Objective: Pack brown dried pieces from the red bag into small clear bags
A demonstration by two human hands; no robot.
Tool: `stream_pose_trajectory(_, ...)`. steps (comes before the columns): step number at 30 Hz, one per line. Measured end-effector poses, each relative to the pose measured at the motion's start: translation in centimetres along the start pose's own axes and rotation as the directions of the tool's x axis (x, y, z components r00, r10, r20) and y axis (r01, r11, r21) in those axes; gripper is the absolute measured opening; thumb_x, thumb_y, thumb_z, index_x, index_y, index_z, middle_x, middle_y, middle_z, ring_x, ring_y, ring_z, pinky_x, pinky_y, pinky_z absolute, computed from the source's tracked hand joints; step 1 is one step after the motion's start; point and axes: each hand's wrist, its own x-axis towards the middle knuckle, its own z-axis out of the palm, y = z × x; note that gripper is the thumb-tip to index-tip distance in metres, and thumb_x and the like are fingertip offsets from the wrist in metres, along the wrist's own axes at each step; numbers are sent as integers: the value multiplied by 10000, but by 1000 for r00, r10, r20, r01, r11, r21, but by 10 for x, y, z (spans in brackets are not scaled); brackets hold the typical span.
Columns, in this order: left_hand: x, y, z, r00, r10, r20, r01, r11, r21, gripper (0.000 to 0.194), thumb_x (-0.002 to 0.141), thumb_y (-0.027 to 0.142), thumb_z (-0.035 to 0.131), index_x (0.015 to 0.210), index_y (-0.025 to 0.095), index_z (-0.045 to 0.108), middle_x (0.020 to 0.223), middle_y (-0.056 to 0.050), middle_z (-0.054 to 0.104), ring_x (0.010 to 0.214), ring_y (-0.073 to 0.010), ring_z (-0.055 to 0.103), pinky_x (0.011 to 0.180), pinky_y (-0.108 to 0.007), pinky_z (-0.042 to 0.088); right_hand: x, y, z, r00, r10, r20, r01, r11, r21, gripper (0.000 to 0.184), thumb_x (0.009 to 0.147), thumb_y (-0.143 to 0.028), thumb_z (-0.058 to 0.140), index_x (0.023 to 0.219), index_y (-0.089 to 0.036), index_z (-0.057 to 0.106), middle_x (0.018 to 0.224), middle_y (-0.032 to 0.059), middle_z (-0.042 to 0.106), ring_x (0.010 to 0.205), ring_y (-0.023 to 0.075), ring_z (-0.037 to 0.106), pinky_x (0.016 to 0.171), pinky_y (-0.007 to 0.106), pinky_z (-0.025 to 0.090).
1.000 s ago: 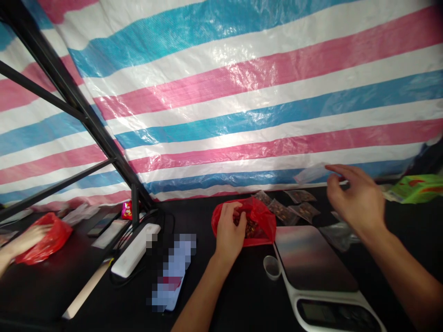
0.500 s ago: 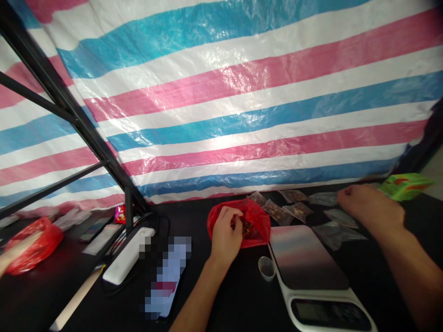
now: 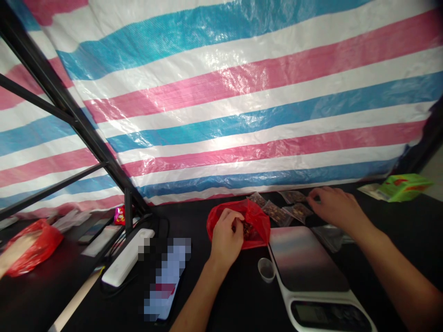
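Head view: the digital scale [image 3: 308,258] sits on the black table [image 3: 235,306] before you, its display panel at the near end. Your left hand [image 3: 227,233] is in the mouth of the red plastic bag [image 3: 259,220], which sits by the scale's far left corner. Its fingers are curled over the brown pieces [image 3: 248,230] inside; you cannot tell from here whether any are gripped. Your right hand [image 3: 313,199] is beyond the scale, toward its right, fingers bent, with the tips close to the filled clear sachets [image 3: 277,213]; whether it pinches anything cannot be told. Those sachets lie just past the scale's far edge, brown bits visible through the plastic. Clear plastic bags [image 3: 328,237] lie along the scale's far right side, partly under your right forearm. A small translucent cup [image 3: 266,270] is just beside the scale's left edge. Farther left of the scale are a phone [image 3: 171,276] and, well apart, a co-worker's hand [image 3: 22,246] in another red bag [image 3: 46,240].
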Motion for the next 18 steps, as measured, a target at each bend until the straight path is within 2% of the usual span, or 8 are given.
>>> stream_pose_trajectory(3, -1, 2, 0, 1000, -1, 14, 1, 1000, -2, 258, 946, 68, 497, 904, 222, 700, 959, -32, 659, 831, -165, 638, 753, -289, 475, -4, -15, 6, 979, -200, 50, 195, 977, 90, 318, 954, -451, 574, 1101, -256, 778, 1159, 106, 772, 1144, 370, 675, 980, 513, 467)
stream_pose_trajectory(5, -1, 3, 0, 1000, 5, 19, -5, 1000, -8, 256, 941, 65, 500, 902, 223, 697, 953, -30, 656, 814, -162, 636, 745, -289, 472, -7, -25, 10, 959, -277, 63, 268, 955, 128, 312, 941, -458, 601, 1086, -248, 780, 1138, 114, 770, 1114, 358, 689, 958, 491, 481)
stream_pose_trajectory(8, -1, 4, 0, 999, 24, 25, -24, 1000, -16, 256, 933, 58, 503, 899, 224, 695, 939, -26, 654, 799, -160, 637, 736, -285, 471, -10, -33, 12, 963, -265, 52, 257, 958, 125, 248, 906, -385, 643, 1055, -238, 776, 1135, 123, 750, 1016, 342, 709, 865, 451, 505)
stream_pose_trajectory(11, -2, 5, 0, 999, 39, 38, -38, 999, -14, 264, 937, 54, 498, 911, 225, 697, 942, -26, 656, 802, -158, 640, 741, -284, 475, -10, -34, 10, 963, -268, 23, 262, 954, 147, 161, 899, -326, 637, 930, -244, 772, 1048, 102, 739, 941, 323, 709, 801, 421, 500)
stream_pose_trajectory(13, -2, 6, 0, 998, 53, 39, -52, 998, -27, 263, 944, 57, 497, 914, 225, 697, 947, -26, 659, 806, -156, 639, 744, -282, 477, -10, -36, 4, 961, -273, -35, 275, 947, 168, 171, 916, -321, 616, 870, -245, 763, 988, 88, 731, 890, 300, 705, 777, 404, 493)
stream_pose_trajectory(15, -3, 9, 0, 997, 66, 29, -64, 996, -57, 245, 959, 79, 503, 931, 224, 698, 952, -27, 661, 800, -152, 632, 734, -276, 472, -10, -42, -4, 956, -262, -131, 284, 940, 192, 194, 942, -339, 600, 896, -245, 763, 984, 81, 727, 865, 282, 702, 769, 395, 497)
stream_pose_trajectory(18, -5, 14, 1, 999, 49, 12, -46, 988, -147, 163, 987, 167, 550, 995, 220, 704, 922, -25, 662, 750, -140, 604, 678, -256, 457, -15, -64, -18, 913, -256, -319, 346, 899, 267, 208, 989, -367, 589, 982, -242, 755, 1034, 79, 724, 927, 276, 700, 831, 397, 516)
